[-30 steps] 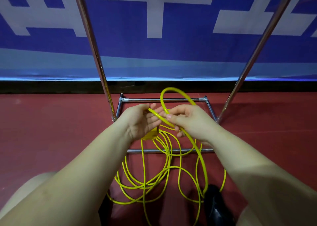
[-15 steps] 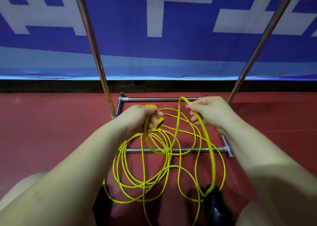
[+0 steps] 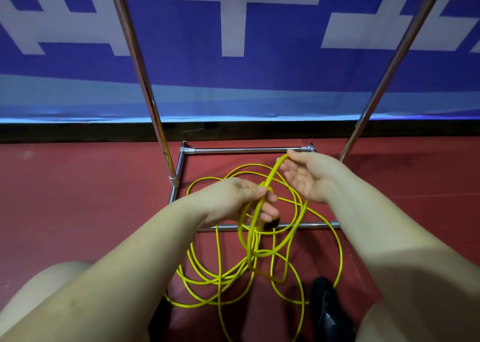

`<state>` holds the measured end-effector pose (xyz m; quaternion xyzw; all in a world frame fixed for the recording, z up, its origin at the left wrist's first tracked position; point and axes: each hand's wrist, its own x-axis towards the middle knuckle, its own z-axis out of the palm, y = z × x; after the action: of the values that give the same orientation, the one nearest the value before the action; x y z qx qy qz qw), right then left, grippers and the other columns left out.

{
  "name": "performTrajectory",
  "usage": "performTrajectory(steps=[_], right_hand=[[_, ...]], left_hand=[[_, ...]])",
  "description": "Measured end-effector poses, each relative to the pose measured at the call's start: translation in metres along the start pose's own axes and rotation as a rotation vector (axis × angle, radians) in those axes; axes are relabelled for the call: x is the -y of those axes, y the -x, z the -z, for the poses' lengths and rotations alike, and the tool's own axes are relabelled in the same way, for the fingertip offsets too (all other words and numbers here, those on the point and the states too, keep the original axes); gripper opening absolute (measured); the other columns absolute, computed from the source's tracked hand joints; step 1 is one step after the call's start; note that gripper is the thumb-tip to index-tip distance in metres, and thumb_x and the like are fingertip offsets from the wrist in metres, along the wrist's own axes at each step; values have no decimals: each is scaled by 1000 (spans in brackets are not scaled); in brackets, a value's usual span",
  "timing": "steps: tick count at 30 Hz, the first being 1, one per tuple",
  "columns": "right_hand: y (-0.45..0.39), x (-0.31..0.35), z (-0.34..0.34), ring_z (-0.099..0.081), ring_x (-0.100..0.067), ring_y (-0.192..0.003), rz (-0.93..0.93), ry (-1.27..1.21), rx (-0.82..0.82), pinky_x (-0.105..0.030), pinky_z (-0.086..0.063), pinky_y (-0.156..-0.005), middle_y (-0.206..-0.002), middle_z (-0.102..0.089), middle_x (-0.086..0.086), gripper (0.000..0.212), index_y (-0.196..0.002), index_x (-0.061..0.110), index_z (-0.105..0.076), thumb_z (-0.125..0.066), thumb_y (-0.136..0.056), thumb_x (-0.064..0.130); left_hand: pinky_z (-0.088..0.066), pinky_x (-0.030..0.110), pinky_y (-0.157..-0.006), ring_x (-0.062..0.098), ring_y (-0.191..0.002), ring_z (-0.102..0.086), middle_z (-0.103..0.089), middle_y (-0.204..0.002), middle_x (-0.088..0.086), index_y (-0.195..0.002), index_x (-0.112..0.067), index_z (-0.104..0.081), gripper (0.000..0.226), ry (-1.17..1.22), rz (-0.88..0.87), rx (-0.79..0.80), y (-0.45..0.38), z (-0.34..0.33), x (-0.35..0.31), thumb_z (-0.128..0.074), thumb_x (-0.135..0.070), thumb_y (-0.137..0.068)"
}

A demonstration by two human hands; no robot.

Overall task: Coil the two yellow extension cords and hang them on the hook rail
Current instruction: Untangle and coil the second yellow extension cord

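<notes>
The left hand (image 3: pixel 241 198) is gripping the coil of yellow extension cord (image 3: pixel 270 183); the right hand (image 3: pixel 309 178) is pinching a strand, risking snagging on loose floor loops.

cord (image 3: pixel 298 227): glossy smooth yellow plastic | rack frame (image 3: pixel 145 81): shiny polished metal | floor (image 3: pixel 78 198): matt red

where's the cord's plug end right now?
Head view, centre: the plug end sticks out below the left hand, which grips it with the gathered loops, just above the rack's near floor bar.
</notes>
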<state>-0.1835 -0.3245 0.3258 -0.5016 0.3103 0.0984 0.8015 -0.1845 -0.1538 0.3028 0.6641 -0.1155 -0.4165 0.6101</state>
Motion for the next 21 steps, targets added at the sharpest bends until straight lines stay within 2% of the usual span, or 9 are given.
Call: performTrajectory(steps=[2,4,6,8,10,14,17,21], right_hand=[[-1,0,1,-64,-7,-45,15,-24,15,-17,-50,-40,-52,-67,-1,15,-80,7,-57,-56,-92,15],[-1,1,1,-67,-8,-51,57,88,53,-19,-52,-44,-63,-70,-2,16,-84,8,-58,-54,-93,20],[3,0,0,-67,-8,-57,118,389,87,-19,-54,-49,-76,-70,-4,22,-87,10,-61,-54,-93,29],[11,-5,-3,-64,-8,-56,165,764,140,-18,-53,-52,-75,-68,-3,26,-87,11,-62,-54,-93,35],[17,-15,-10,-61,-8,-56,191,1014,254,-19,-50,-54,-71,-66,-1,29,-83,13,-62,-51,-93,37],[22,-28,-19,-57,-10,-60,331,998,385,-23,-47,-59,-72,-67,0,22,-73,16,-63,-64,-85,35],[21,-35,-17,-50,-9,-61,384,1072,399,-21,-39,-61,-66,-62,2,16,-77,17,-66,-74,-77,30],[13,-44,-19,-48,-11,-63,453,1054,379,-22,-39,-61,-66,-55,3,14,-75,20,-59,-71,-81,16]], left_hand=[[-54,22,-60,11,-62,-67,-68,-67,0,-93,-7,-59,27,2,-24,-19,1,0,-2,-36,-17,-102],[-54,24,-56,11,-56,-66,-65,-61,0,-89,-6,-57,27,45,-57,-99,0,1,-4,-36,-16,-102],[-54,25,-53,11,-52,-65,-63,-58,0,-86,-6,-56,27,136,-81,-205,-2,3,-6,-36,-16,-102],[-55,24,-50,12,-50,-64,-62,-57,1,-85,-6,-55,28,258,-101,-287,-4,6,-9,-36,-17,-102],[-55,23,-48,11,-48,-64,-63,-55,0,-84,-7,-54,28,364,-120,-343,-5,10,-11,-35,-18,-102],[-54,21,-46,9,-47,-64,-66,-53,-1,-84,-8,-53,29,527,-137,-439,-6,15,-15,-34,-19,-103],[-54,20,-49,9,-52,-67,-68,-57,-1,-83,-11,-52,31,641,-178,-459,-6,19,-17,-31,-21,-104],[-56,23,-54,11,-60,-68,-69,-71,2,-85,-11,-53,30,751,-212,-515,-6,27,-18,-32,-21,-103]])
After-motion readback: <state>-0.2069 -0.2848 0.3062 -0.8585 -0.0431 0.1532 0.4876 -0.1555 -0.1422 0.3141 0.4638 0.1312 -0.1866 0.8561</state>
